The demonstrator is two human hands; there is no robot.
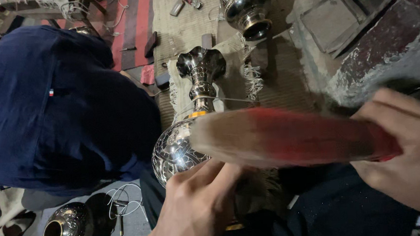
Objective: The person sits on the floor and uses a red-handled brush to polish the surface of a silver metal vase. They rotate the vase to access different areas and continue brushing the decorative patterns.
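A tall engraved metal vase (pixel 193 114) with a fluted rim lies tilted across my lap, its round silver belly near the middle of the view. My left hand (pixel 196 206) rests against the underside of the belly and steadies it. My right hand (pixel 408 149) grips the red handle of a wide brush (pixel 279 135), which is motion-blurred. Its pale bristles lie over the vase's shoulder.
A person in a dark blue top (pixel 49 103) sits close on the left. A second engraved vase (pixel 247 6) stands at the top, and a small round metal pot (pixel 66 231) sits at the bottom left beside white cables. Striped mats and small tools cover the floor; a worn step rises at right.
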